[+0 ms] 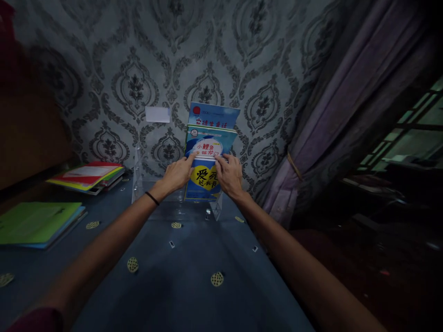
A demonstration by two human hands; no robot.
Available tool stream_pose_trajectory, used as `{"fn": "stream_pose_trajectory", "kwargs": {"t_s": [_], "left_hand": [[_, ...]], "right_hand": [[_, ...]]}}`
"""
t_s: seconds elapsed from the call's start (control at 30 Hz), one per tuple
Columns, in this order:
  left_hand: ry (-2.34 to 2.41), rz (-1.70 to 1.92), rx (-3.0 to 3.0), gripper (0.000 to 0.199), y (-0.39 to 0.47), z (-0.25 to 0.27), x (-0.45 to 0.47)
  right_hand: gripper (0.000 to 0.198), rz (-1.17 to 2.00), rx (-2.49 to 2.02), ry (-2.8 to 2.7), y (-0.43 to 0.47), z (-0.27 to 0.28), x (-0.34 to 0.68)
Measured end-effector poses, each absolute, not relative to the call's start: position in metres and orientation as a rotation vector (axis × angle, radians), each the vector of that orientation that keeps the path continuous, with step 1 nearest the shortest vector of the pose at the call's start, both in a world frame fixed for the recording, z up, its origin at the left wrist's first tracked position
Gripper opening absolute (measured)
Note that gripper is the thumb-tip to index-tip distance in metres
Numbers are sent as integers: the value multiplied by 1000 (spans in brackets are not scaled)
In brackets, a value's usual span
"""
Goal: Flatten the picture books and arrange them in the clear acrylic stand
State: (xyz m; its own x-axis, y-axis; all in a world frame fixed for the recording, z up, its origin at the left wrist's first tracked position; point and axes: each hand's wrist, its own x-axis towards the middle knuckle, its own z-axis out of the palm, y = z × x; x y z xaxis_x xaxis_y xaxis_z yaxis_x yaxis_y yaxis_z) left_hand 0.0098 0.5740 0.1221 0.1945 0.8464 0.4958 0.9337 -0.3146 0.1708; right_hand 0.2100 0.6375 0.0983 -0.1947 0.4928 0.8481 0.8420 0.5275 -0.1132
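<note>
A blue book with a yellow heart on its cover stands upright at the front of a clear plastic rack. My left hand closes on its upper left edge, the fingertips at the top. At the upper right corner, my right hand grips the same book with bent fingers. Directly behind stands a light-blue book with red and dark lettering, partly covered by the front one. Farthest back, a taller blue book with a red round mark shows only its upper part.
Left of the rack lie a green-covered stack of books and a pile with red and yellow covers. The blue patterned tablecloth extends toward me. A small white card is on the wallpapered wall; a tied purple curtain hangs at right.
</note>
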Motion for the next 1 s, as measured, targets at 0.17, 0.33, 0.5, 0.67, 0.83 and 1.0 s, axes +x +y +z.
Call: {"fn": "stream_pose_trajectory", "kwargs": {"t_s": [0.17, 0.33, 0.5, 0.67, 0.83, 1.0], "left_hand": [[-1543, -1101, -2392, 65, 578, 107, -14], [-1723, -1057, -2359, 50, 569, 74, -30], [-1824, -922, -2394, 27, 560, 49, -19], [-1894, -762, -2412, 19, 557, 48, -2], [-1930, -677, -2394, 19, 555, 49, 10], [-1980, -660, -2362, 25, 554, 51, 16]], "right_hand": [[47, -366, -1036, -1802, 634, 89, 221], [58, -22, -1021, -1652, 625, 50, 240], [56, 244, -1096, -1495, 631, 12, 244], [58, 370, -1097, -1461, 642, -14, 234], [61, 422, -1076, -1425, 644, -26, 230], [59, 430, -1042, -1402, 642, -13, 227]]}}
